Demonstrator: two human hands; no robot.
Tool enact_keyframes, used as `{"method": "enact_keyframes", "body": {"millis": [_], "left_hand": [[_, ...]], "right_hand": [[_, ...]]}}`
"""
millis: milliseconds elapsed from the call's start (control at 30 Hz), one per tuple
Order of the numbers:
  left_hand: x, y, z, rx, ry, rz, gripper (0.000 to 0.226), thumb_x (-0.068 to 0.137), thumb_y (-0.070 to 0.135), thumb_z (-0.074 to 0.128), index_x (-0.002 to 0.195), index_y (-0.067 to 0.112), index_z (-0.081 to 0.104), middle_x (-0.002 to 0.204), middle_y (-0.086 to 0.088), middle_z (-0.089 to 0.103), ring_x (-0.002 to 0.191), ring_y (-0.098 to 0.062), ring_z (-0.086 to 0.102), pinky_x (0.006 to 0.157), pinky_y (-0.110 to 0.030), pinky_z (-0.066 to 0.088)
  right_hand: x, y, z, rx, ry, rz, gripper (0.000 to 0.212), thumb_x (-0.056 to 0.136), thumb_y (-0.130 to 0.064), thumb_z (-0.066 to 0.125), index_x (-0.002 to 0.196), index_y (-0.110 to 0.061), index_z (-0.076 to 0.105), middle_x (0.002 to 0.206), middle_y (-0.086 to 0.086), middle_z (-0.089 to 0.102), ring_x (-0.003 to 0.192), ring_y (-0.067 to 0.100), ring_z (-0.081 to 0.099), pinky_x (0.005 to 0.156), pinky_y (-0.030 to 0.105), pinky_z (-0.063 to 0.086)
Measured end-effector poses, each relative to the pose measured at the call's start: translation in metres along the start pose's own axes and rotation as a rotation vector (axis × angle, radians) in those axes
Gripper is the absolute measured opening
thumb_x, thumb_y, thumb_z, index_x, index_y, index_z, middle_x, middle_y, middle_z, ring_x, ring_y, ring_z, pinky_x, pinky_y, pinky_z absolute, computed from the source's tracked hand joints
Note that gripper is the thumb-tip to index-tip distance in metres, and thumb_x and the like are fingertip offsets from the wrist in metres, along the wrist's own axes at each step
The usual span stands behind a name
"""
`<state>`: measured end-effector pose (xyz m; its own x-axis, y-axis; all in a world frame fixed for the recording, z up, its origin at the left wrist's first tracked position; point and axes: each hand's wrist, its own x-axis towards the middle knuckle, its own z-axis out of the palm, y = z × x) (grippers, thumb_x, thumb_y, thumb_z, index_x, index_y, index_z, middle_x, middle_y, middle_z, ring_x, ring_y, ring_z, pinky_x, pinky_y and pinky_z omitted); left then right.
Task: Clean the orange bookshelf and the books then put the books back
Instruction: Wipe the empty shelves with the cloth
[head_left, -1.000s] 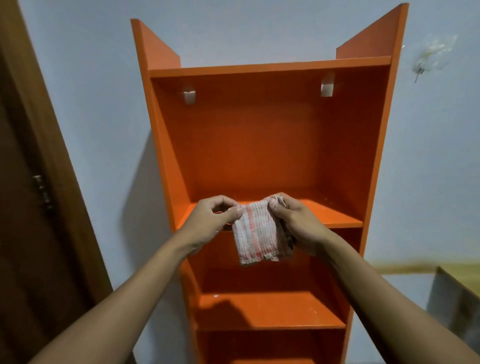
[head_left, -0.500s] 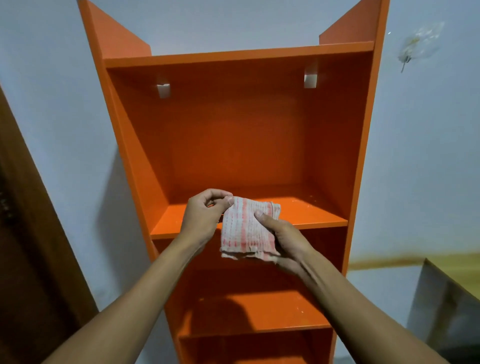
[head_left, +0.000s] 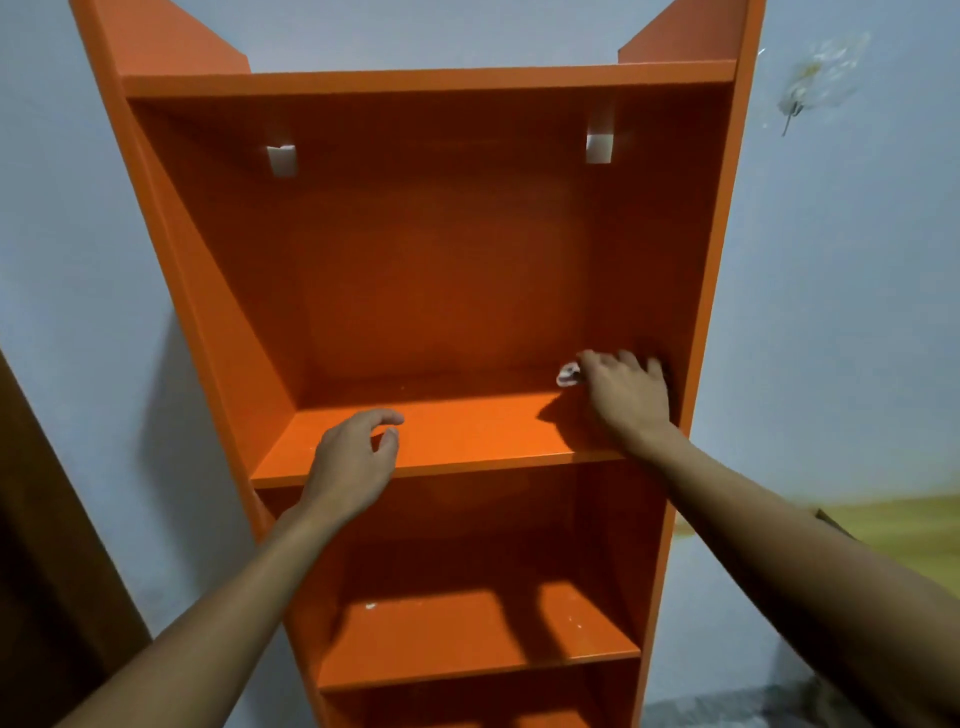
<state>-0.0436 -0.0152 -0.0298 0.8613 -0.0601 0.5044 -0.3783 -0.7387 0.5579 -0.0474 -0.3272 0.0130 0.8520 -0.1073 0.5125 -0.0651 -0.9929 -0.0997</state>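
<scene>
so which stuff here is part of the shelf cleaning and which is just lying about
Part of the job:
- orange bookshelf
- cloth under the right hand
- left hand, holding nothing

Just there:
- plastic wall hook
- wooden door
- wooden surface

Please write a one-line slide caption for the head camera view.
Right hand presses a white-and-red cloth into the orange bookshelf's back corner; left hand hovers, empty.

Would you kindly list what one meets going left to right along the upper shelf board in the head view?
Orange bookshelf's left side panel → left hand, empty → small white-and-red cloth → right hand pressing it → right side panel.
</scene>
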Motion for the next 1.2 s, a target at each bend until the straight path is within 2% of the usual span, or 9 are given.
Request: {"method": "enact_keyframes", "body": {"millis": [133, 267, 467, 600, 767, 900, 1000, 1067, 1200], "left_hand": [[-0.006, -0.032, 0.002, 0.192, -0.014, -0.039, 0.030, 0.102, 0.027, 0.052, 0.128, 0.022, 0.066, 0.134, 0.001, 0.065, 0.128, -0.027, 0.057, 0.112, -0.049, 0.035], [-0.011, -0.049, 0.001, 0.261, -0.021, 0.008, 0.034, 0.105, 0.035, 0.044, 0.132, 0.027, 0.063, 0.144, 0.004, 0.058, 0.140, -0.018, 0.047, 0.115, -0.048, 0.027], [-0.016, -0.044, 0.005, 0.249, 0.009, 0.027, 0.052, 0.094, 0.047, 0.031, 0.129, 0.030, 0.066, 0.142, 0.010, 0.059, 0.139, -0.012, 0.047, 0.110, -0.043, 0.028], [-0.016, -0.046, 0.003, 0.227, -0.024, 0.030, 0.049, 0.097, 0.046, 0.034, 0.132, 0.030, 0.064, 0.144, 0.010, 0.057, 0.141, -0.011, 0.044, 0.112, -0.043, 0.027], [-0.012, -0.060, -0.004, 0.248, -0.060, 0.032, 0.037, 0.105, 0.040, 0.041, 0.136, 0.033, 0.060, 0.148, 0.012, 0.053, 0.144, -0.011, 0.040, 0.115, -0.044, 0.026], [-0.014, -0.073, -0.008, 0.268, -0.029, 0.027, 0.043, 0.102, 0.046, 0.035, 0.134, 0.036, 0.061, 0.146, 0.014, 0.054, 0.142, -0.009, 0.042, 0.115, -0.044, 0.028], [-0.018, -0.072, -0.007, 0.294, 0.020, 0.044, 0.050, 0.096, 0.048, 0.030, 0.132, 0.036, 0.063, 0.144, 0.014, 0.057, 0.140, -0.009, 0.046, 0.113, -0.042, 0.030], [-0.020, -0.068, -0.005, 0.298, 0.052, 0.047, 0.049, 0.096, 0.047, 0.031, 0.131, 0.036, 0.063, 0.142, 0.014, 0.058, 0.138, -0.008, 0.048, 0.111, -0.040, 0.030], [-0.020, -0.071, -0.002, 0.309, 0.081, 0.055, 0.053, 0.095, 0.051, 0.027, 0.130, 0.038, 0.064, 0.142, 0.017, 0.057, 0.136, -0.005, 0.048, 0.108, -0.037, 0.030]], "right_hand": [[0.006, 0.003, 0.032, 0.224, -0.311, 0.181, 0.032, 0.099, -0.033, 0.044, 0.130, -0.025, 0.050, 0.112, 0.007, 0.066, 0.099, 0.030, 0.064, 0.088, 0.050, 0.054], [0.010, -0.024, 0.033, 0.121, -0.352, 0.205, 0.047, 0.101, -0.050, 0.032, 0.138, -0.025, 0.046, 0.139, 0.017, 0.052, 0.129, 0.040, 0.045, 0.105, 0.056, 0.033], [-0.024, -0.084, 0.038, 0.079, -0.322, -0.033, 0.062, 0.095, -0.068, 0.027, 0.138, -0.031, 0.051, 0.140, 0.017, 0.052, 0.129, 0.038, 0.043, 0.105, 0.052, 0.032], [-0.051, -0.115, 0.042, 0.120, -0.203, -0.348, 0.045, 0.100, -0.035, 0.045, 0.145, -0.035, 0.043, 0.134, 0.006, 0.053, 0.125, 0.031, 0.042, 0.092, 0.043, 0.032], [-0.063, -0.126, 0.038, 0.594, -0.184, -0.553, 0.065, 0.079, -0.004, 0.035, 0.133, -0.031, 0.058, 0.117, 0.005, 0.063, 0.109, 0.027, 0.050, 0.084, 0.042, 0.035], [-0.014, -0.090, 0.031, 0.790, -0.037, -0.348, 0.063, 0.069, -0.003, 0.043, 0.123, -0.025, 0.066, 0.117, 0.008, 0.070, 0.109, 0.028, 0.063, 0.095, 0.045, 0.048], [0.021, -0.039, 0.028, 0.368, -0.038, -0.027, 0.048, 0.090, -0.022, 0.060, 0.136, -0.032, 0.052, 0.126, 0.011, 0.060, 0.118, 0.033, 0.056, 0.098, 0.051, 0.044], [0.031, -0.011, 0.036, 0.160, -0.159, 0.152, 0.046, 0.099, -0.027, 0.051, 0.144, -0.026, 0.039, 0.131, 0.014, 0.055, 0.112, 0.033, 0.056, 0.094, 0.050, 0.048], [0.049, -0.015, 0.054, 0.287, -0.428, 0.362, 0.062, 0.098, -0.062, 0.034, 0.142, -0.019, 0.039, 0.131, 0.014, 0.056, 0.111, 0.031, 0.058, 0.095, 0.049, 0.050]]}}
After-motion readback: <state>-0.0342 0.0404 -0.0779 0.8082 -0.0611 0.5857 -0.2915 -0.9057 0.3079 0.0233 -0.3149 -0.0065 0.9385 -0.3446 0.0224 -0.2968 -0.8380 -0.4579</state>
